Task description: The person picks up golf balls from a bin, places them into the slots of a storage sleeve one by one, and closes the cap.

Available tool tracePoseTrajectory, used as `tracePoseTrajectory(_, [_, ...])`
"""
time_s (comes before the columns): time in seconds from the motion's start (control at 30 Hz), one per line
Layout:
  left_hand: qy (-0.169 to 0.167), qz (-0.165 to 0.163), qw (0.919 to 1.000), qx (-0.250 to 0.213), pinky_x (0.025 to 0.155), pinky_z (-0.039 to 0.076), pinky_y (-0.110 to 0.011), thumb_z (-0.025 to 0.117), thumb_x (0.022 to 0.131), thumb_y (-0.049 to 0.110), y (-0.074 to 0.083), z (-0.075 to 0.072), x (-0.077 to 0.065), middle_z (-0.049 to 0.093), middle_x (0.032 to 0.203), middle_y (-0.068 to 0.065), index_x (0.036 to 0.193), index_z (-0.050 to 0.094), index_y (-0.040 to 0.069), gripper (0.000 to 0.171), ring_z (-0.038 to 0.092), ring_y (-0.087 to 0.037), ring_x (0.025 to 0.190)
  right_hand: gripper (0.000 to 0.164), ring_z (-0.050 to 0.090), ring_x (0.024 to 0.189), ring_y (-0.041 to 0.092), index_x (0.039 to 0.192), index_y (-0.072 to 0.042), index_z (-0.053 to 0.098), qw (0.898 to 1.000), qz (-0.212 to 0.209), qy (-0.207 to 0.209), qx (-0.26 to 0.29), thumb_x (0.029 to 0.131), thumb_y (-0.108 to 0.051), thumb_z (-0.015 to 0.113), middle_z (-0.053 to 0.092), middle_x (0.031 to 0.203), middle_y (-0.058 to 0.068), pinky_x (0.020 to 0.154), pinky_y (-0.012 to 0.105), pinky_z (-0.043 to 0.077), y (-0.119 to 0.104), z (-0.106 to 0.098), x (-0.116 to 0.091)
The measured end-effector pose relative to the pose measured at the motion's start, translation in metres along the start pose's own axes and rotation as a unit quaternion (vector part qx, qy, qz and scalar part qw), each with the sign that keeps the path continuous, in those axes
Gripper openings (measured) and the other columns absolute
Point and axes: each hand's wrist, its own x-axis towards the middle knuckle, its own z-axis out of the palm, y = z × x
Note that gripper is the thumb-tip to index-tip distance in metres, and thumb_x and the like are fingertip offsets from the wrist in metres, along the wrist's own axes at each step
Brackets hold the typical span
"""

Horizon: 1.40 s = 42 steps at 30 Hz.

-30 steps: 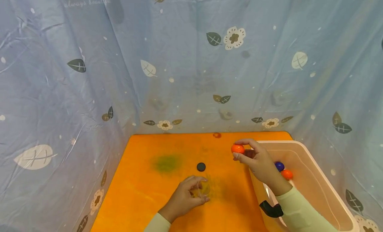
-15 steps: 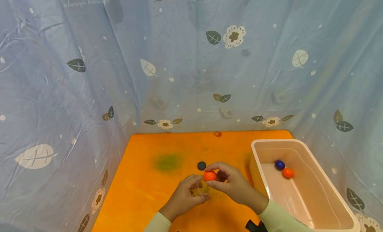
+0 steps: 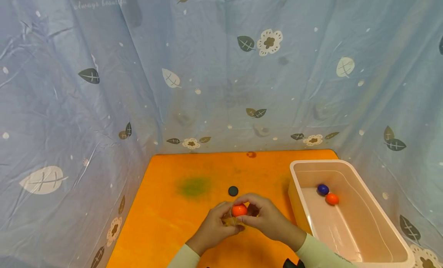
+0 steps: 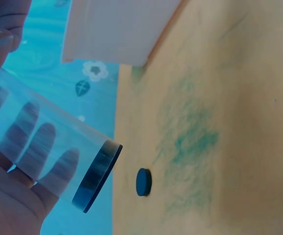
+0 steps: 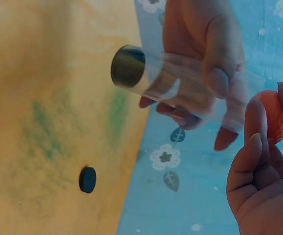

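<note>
My left hand [image 3: 215, 226] grips a clear plastic tube [image 4: 48, 132] with a black cap [image 4: 97, 176] on its lower end. The tube stands above the table, its open top facing the right hand. My right hand [image 3: 268, 218] pinches an orange golf ball [image 5: 276, 116] by its sides, right at the tube's mouth. In the right wrist view the ball's dimples show, and the left fingers wrap round the clear wall [image 5: 190, 88]. A loose black cap [image 3: 233, 191] lies on the table beyond both hands.
A pale pink bin [image 3: 300, 195] stands at the right of the orange table [image 3: 166, 214]. Inside it lie a blue ball [image 3: 323, 189] and another orange ball [image 3: 332, 199]. A patterned blue curtain [image 3: 214, 99] surrounds the table.
My right hand has carried the orange golf ball from beside the bin leftward and down to the tube's mouth. The left hand, holding the tube, has barely moved.
</note>
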Motion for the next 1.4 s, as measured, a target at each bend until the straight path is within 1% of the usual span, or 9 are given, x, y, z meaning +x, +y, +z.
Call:
tracePoseTrajectory(0.17, [0.004, 0.006, 0.9999, 0.008, 0.098, 0.057, -0.038, 0.087, 0.097, 0.019, 0.0, 0.0, 0.001, 0.068, 0.122, 0.004, 0.143, 0.07, 0.029, 0.05, 0.067, -0.021, 0.112, 0.034, 0.063, 0.076, 0.018, 0.132, -0.011, 0.071, 1.0, -0.014, -0.001, -0.004, 0.101, -0.012, 0.082, 0.071, 0.115, 0.004, 0.066, 0.031, 0.057, 0.005, 0.002, 0.0])
tracePoseTrajectory(0.4, [-0.002, -0.003, 1.0, 0.004, 0.096, 0.058, -0.041, 0.087, 0.098, 0.022, 0.0, 0.0, 0.001, 0.068, 0.125, 0.003, 0.146, 0.068, 0.028, 0.052, 0.067, -0.021, 0.111, 0.035, 0.062, 0.074, 0.017, 0.134, -0.012, 0.071, 1.0, -0.011, 0.001, -0.009, 0.101, -0.014, 0.083, 0.07, 0.114, 0.005, 0.062, 0.029, 0.055, 0.007, 0.002, -0.002])
tracePoseTrajectory(0.57, [0.005, -0.007, 0.999, 0.045, 0.08, 0.057, -0.032, 0.087, 0.098, 0.027, -0.001, 0.0, 0.001, 0.066, 0.117, 0.005, 0.146, 0.069, 0.023, 0.051, 0.062, -0.015, 0.093, 0.036, 0.064, 0.073, 0.017, 0.136, -0.011, 0.069, 1.0, -0.015, -0.001, -0.006, 0.102, -0.012, 0.081, 0.068, 0.119, 0.012, 0.059, 0.03, 0.055, 0.01, 0.0, -0.004])
tracePoseTrajectory(0.67, [0.005, -0.013, 0.9975, 0.07, 0.075, 0.051, -0.03, 0.087, 0.097, 0.034, -0.001, -0.001, 0.001, 0.063, 0.108, 0.006, 0.147, 0.069, 0.018, 0.055, 0.058, -0.023, 0.091, 0.037, 0.065, 0.073, 0.018, 0.137, -0.01, 0.067, 1.0, -0.014, 0.0, -0.007, 0.102, -0.01, 0.08, 0.068, 0.118, 0.015, 0.059, 0.03, 0.055, 0.011, 0.0, -0.004])
tracePoseTrajectory(0.83, [0.0, -0.015, 0.997, 0.076, 0.075, 0.048, -0.03, 0.087, 0.096, 0.041, -0.004, -0.002, -0.001, 0.061, 0.105, 0.005, 0.146, 0.068, 0.028, 0.055, 0.058, -0.04, 0.095, 0.039, 0.065, 0.072, 0.018, 0.138, -0.014, 0.066, 1.0, -0.005, 0.008, -0.007, 0.102, -0.008, 0.08, 0.069, 0.11, 0.009, 0.059, 0.03, 0.054, 0.01, -0.002, -0.005])
tracePoseTrajectory(0.9, [0.0, -0.014, 0.9968, 0.078, 0.075, 0.049, -0.029, 0.087, 0.096, 0.041, -0.005, -0.002, -0.001, 0.061, 0.104, 0.003, 0.145, 0.068, 0.034, 0.053, 0.058, -0.038, 0.095, 0.04, 0.065, 0.073, 0.019, 0.139, -0.014, 0.066, 1.0, -0.007, 0.013, -0.004, 0.102, -0.007, 0.079, 0.069, 0.113, 0.009, 0.059, 0.029, 0.054, 0.009, -0.003, -0.004])
tracePoseTrajectory(0.97, [0.0, -0.008, 0.9965, 0.083, 0.074, 0.049, -0.029, 0.087, 0.097, 0.041, -0.007, -0.002, -0.002, 0.062, 0.103, -0.001, 0.144, 0.068, 0.033, 0.052, 0.058, -0.032, 0.093, 0.041, 0.064, 0.072, 0.02, 0.139, -0.012, 0.066, 1.0, -0.015, 0.02, -0.007, 0.101, -0.006, 0.08, 0.069, 0.117, 0.011, 0.059, 0.029, 0.054, 0.007, -0.005, -0.003])
tracePoseTrajectory(1.13, [0.003, -0.004, 0.9957, 0.092, 0.074, 0.049, -0.029, 0.087, 0.096, 0.041, -0.007, -0.002, -0.002, 0.063, 0.103, -0.001, 0.144, 0.068, 0.033, 0.052, 0.056, -0.016, 0.092, 0.045, 0.066, 0.076, 0.021, 0.141, -0.012, 0.064, 0.998, -0.022, 0.046, -0.032, 0.1, -0.004, 0.081, 0.067, 0.128, 0.01, 0.063, 0.03, 0.056, 0.003, -0.016, 0.001])
tracePoseTrajectory(1.4, [0.004, -0.034, 0.996, 0.082, 0.072, 0.048, -0.029, 0.088, 0.095, 0.042, -0.007, -0.002, -0.002, 0.064, 0.105, -0.008, 0.143, 0.069, 0.035, 0.052, 0.054, -0.015, 0.087, 0.049, 0.069, 0.087, 0.022, 0.145, -0.013, 0.063, 0.991, -0.018, 0.105, -0.078, 0.1, -0.002, 0.08, 0.067, 0.132, 0.008, 0.071, 0.035, 0.058, -0.017, -0.051, 0.007])
